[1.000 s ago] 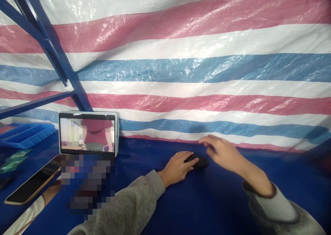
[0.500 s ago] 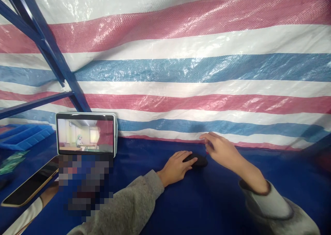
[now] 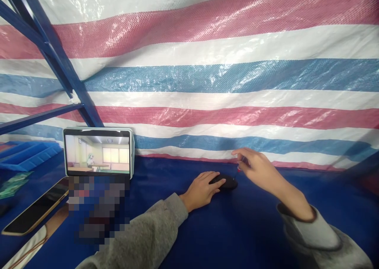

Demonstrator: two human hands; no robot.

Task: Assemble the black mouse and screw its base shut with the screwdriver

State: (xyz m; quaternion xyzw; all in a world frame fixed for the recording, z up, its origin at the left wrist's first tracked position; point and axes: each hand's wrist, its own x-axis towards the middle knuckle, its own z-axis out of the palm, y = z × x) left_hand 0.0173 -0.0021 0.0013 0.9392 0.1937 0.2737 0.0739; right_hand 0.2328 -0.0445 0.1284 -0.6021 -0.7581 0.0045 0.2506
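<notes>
My left hand holds a black computer mouse down on the dark blue tabletop, its fingers and thumb along the left end. To the right and a little above, my right hand has its thumb and fingers closed in a pinch on a small screwdriver. Only a bit of its red part and a thin shaft show; the rest is hidden by the fingers. The shaft slants down to the right end of the mouse and its tip appears to touch there.
A phone or tablet playing a cartoon stands against the striped sheet. Left of me lie another phone, a blue compartment tray and a green packet. A blue metal frame rises behind. A blurred-out patch hides part of the table.
My right hand has shifted slightly to the right with the screwdriver, whose shaft now shows more. My left hand and the mouse stay in place. The picture on the screen has changed.
</notes>
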